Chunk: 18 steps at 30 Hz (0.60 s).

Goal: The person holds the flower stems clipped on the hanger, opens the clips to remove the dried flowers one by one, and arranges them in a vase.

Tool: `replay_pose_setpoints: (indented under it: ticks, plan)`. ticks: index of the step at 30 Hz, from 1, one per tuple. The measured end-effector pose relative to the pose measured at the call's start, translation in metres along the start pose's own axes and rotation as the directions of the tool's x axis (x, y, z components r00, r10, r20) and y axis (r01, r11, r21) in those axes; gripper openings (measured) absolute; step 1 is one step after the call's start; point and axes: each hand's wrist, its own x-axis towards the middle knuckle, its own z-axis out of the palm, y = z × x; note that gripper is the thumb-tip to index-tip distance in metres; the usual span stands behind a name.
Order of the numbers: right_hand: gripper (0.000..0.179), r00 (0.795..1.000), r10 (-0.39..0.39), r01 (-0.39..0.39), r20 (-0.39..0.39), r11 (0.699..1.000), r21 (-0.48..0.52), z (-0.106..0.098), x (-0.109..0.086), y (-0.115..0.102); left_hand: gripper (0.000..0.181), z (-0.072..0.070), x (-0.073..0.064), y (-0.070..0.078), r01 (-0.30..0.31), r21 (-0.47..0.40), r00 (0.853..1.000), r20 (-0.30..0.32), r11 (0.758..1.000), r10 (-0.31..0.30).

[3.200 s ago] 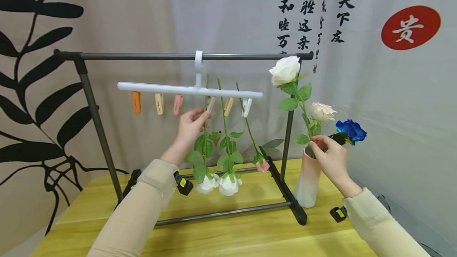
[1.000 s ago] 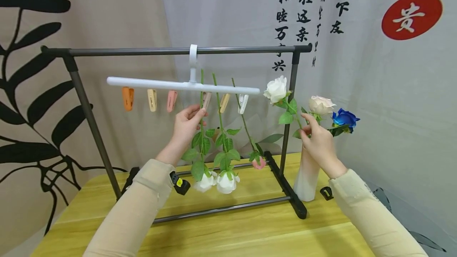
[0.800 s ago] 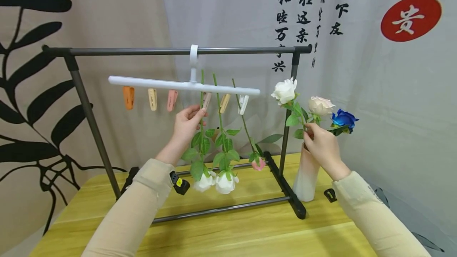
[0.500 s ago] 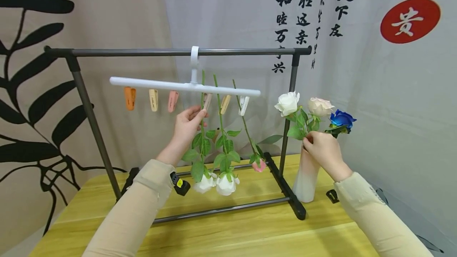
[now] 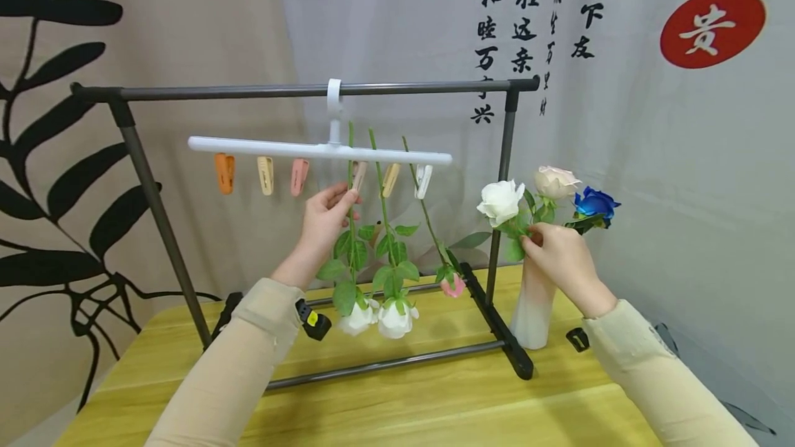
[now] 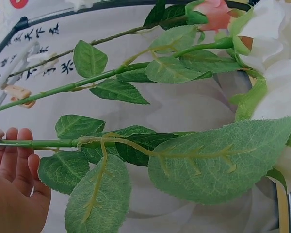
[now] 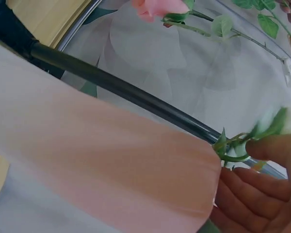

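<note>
At the hanger's middle, my left hand [image 5: 323, 223] pinches the green stem [image 6: 58, 143] of an upside-down white rose [image 5: 356, 319], right at a pale pink clip [image 5: 359, 176]. Two more flowers hang to its right: another white rose [image 5: 397, 321] and a pink rose [image 5: 453, 286]. My right hand [image 5: 566, 259] pinches an upright white rose [image 5: 500, 203] by its leafy stem, at the mouth of a pink-and-white vase [image 5: 533, 305]. A cream rose [image 5: 555, 182] and a blue rose [image 5: 596, 203] stand beside it. Their lower stems are hidden by hand and vase.
A white hanger [image 5: 267, 147] hooks over the dark rack bar [image 5: 217, 92]. Orange [image 5: 225, 173], yellow [image 5: 266, 176] and pink [image 5: 299, 177] clips at its left hold nothing. The rack's black foot [image 5: 518, 357] stands on the wooden table [image 5: 435, 405], close to the vase.
My right hand has lowered the white rose from high above the vase until its bloom sits just below the cream one. My left hand keeps its grip at the hanger.
</note>
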Motion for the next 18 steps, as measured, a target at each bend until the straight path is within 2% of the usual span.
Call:
replay_pose_setpoints:
  ticks: [6,10,15,18]
  plan:
    - [0.018,0.999,-0.043,0.043,-0.03,0.999,0.011,0.006,0.005,-0.007,0.049,-0.007,-0.002,-0.001,-0.001,0.013,1.0,-0.015,1.0,0.001]
    - [0.014,0.994,-0.073,0.075,-0.087,0.997,0.021,-0.003,0.001,-0.014,0.049,-0.009,-0.002,-0.002,0.004,0.023,1.0,-0.006,1.0,-0.004]
    - [0.009,0.967,-0.159,0.175,-0.2,0.982,0.066,-0.022,-0.004,-0.042,0.051,-0.007,-0.002,-0.002,-0.008,0.007,1.0,0.013,1.0,0.008]
    - [0.006,0.945,-0.233,0.274,-0.229,0.946,0.171,-0.024,0.0,-0.069,0.051,-0.006,0.0,-0.001,-0.022,-0.006,1.0,0.007,1.0,0.022]
